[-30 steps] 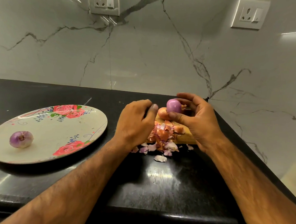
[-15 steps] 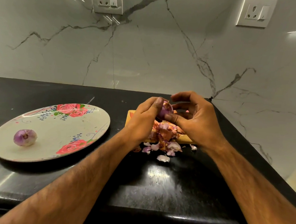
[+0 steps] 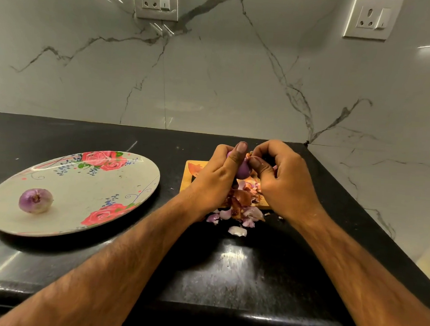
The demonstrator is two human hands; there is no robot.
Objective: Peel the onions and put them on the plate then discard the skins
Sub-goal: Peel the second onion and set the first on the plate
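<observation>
Black table (image 3: 227,277) across the lower view. Floral plate (image 3: 86,192) at 9 o'clock, wooden board (image 3: 190,179) at its 3 o'clock. Over the board, left hand (image 3: 216,173) and right hand (image 3: 283,182), curled fingers (image 3: 272,151) of both pinching one purple onion (image 3: 243,171). At the board's 6 o'clock edge, heaped skins (image 3: 241,202). At the plate's 8 o'clock, peeled onion (image 3: 35,200).

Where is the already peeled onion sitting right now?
Head view, left side: the peeled onion lies on the floral plate, toward its near-left rim, well left of the skin pile.
</observation>
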